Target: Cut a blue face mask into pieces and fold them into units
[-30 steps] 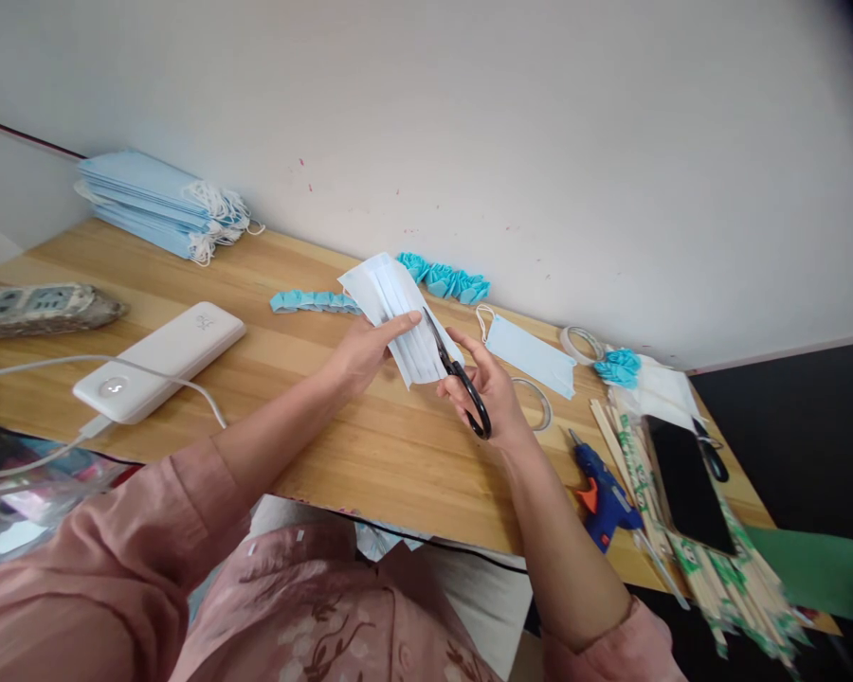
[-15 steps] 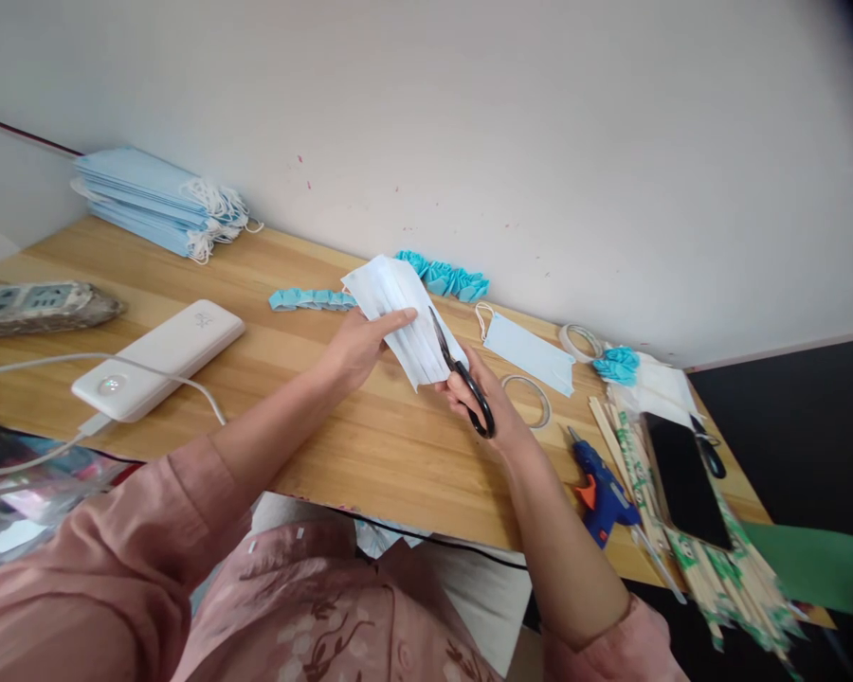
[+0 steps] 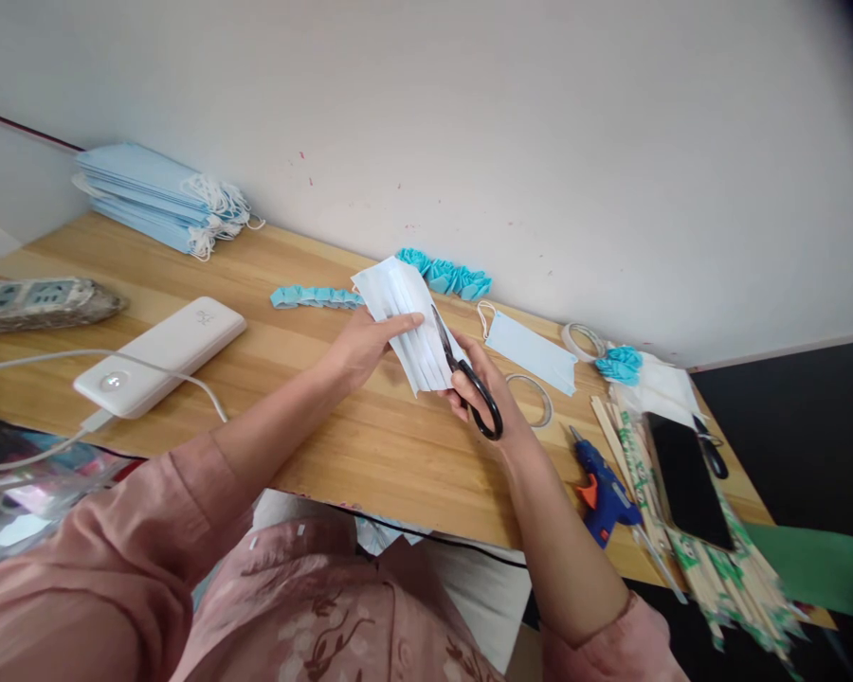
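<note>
My left hand (image 3: 371, 346) grips a pleated face mask (image 3: 402, 296) by its left side, thumb lying across the folds. Black-handled scissors (image 3: 475, 390) are in my right hand (image 3: 484, 381), their blades lying over the mask's right side. The fingers of my right hand also reach behind the mask's lower edge. Just beyond the mask are blue folded rosettes (image 3: 444, 276) and, to the left, a strip of small blue folded pieces (image 3: 314, 297). A flat light-blue mask (image 3: 530, 350) with one white ear loop showing lies to the right.
A tall stack of blue masks (image 3: 146, 189) stands back left. A power bank (image 3: 160, 358) with a cable and a power strip (image 3: 39, 301) are nearer left. On the right are tape rolls (image 3: 549, 403), a blue glue gun (image 3: 602, 488), a phone (image 3: 688, 483) and wrapped chopsticks (image 3: 725, 578).
The mask, both hands and the scissors have shifted slightly to the right. The mask is still held, with the blades over its right side.
</note>
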`<state>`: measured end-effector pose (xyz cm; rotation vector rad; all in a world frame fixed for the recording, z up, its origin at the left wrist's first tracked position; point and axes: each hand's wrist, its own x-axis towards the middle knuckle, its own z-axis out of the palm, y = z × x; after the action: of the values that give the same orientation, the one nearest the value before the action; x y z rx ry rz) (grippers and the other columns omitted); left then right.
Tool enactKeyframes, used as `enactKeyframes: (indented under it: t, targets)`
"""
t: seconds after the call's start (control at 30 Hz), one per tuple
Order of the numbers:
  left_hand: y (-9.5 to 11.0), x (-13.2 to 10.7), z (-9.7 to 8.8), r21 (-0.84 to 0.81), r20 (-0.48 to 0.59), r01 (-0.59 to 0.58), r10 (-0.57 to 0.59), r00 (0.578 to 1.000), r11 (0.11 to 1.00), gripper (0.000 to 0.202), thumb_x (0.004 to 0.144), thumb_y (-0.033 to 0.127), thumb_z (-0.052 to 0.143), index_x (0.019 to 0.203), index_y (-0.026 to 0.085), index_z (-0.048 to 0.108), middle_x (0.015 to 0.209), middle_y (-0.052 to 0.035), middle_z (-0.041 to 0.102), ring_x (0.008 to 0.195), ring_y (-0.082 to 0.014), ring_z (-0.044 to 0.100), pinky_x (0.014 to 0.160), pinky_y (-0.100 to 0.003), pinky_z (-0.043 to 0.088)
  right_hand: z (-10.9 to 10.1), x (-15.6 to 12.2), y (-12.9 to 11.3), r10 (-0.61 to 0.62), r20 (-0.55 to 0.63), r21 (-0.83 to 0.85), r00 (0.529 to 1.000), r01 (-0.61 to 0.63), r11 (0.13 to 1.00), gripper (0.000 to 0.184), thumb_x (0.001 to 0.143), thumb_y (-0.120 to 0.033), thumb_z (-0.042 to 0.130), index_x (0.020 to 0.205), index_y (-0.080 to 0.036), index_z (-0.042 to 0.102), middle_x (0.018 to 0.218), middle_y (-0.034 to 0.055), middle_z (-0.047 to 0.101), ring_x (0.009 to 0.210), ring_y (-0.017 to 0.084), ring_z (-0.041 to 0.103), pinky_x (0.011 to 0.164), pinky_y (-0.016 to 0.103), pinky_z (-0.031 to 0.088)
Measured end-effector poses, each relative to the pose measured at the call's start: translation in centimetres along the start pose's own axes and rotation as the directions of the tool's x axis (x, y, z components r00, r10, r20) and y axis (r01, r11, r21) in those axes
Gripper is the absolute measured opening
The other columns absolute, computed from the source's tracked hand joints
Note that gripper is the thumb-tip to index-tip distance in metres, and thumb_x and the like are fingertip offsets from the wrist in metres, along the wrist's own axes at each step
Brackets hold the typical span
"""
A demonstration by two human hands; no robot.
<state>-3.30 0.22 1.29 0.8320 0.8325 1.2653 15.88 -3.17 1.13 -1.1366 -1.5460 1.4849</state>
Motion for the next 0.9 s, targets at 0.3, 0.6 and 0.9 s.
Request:
enactKeyframes:
  t: [0.3,0.6,0.9]
  targets:
    - [0.08,-0.05,0.01,-0.001,0.001,0.004,-0.004,1.0,1.0,0.04,0.067,0.033,0.081,0.098,0.013,0.067,0.1,-0.0116,0.073,0.1,-0.0301,0.067,0.091,-0.044,0.052,0.4,-0.36,-0.51,-0.016,-0.055,-0.042,0.998,0.014,0.999,0.08,0.081,-0.064,0.067,0.144,-0.023,0.039,0.066,-0.0055,0.058,0.039,0.004,0.038,0.036,0.017,0.031]
    - [-0.01,0.05,-0.03,-0.018,-0.001,0.022,-0.022,1.0,1.0,0.042,0.066,0.033,0.082,0.099,0.012,0.066,0.099,-0.0109,0.073,0.096,-0.028,0.068,0.089,-0.042,0.052,0.44,-0.29,-0.34,0.02,-0.088,-0.009,0.996,-0.021,1.0,0.084,0.077,-0.064,0.07,0.143,-0.023,0.04,0.066,-0.0067,0.056,0.04,0.004,0.04,0.033,0.015,0.031]
    - [0.11,0.03,0.0,-0.022,0.0,0.027,-0.027,1.0,0.999,0.038,0.066,0.031,0.082,0.096,0.012,0.066,0.095,-0.011,0.073,0.092,-0.027,0.068,0.085,-0.041,0.052,0.43,-0.04,-0.2,0.042,-0.099,0.02,0.994,-0.04,0.999,0.084,0.075,-0.062,0.073,0.141,-0.023,0.042,0.068,-0.0064,0.054,0.042,0.004,0.043,0.033,0.015,0.031]
